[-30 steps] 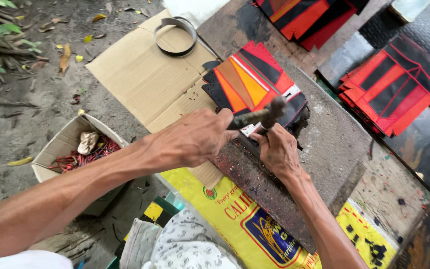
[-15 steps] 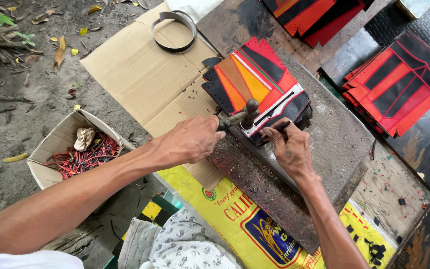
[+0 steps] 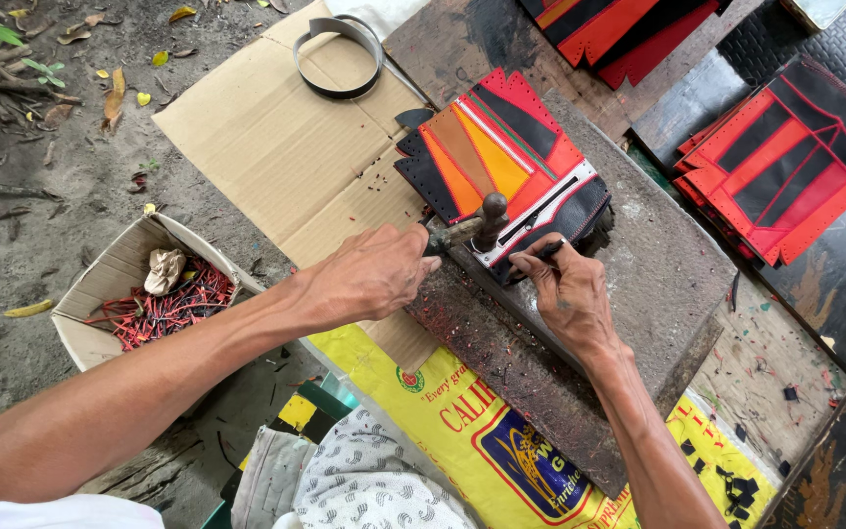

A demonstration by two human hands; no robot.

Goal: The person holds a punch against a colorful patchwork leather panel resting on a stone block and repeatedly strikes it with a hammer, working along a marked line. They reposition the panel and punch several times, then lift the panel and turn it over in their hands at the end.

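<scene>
A hammer (image 3: 470, 228) is gripped by the left hand (image 3: 369, 274) and a punch (image 3: 547, 251) is pinched by the right hand (image 3: 568, 299) at the patchwork piece's (image 3: 501, 162) near edge, with bare slab (image 3: 658, 264) alongside.

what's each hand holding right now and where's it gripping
The left hand grips a small hammer by its handle. The right hand pinches a thin dark punch tool near its top, on the stacked red, orange and black pieces.

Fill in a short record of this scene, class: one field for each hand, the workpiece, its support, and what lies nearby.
Left hand: grips a hammer by its handle
Right hand: holds a thin dark punch on the workpiece
Workpiece: stack of red, orange and black cut pieces
Support: worn wooden block
Nearby: cardboard sheet, box of red scraps, more red-black pieces
</scene>
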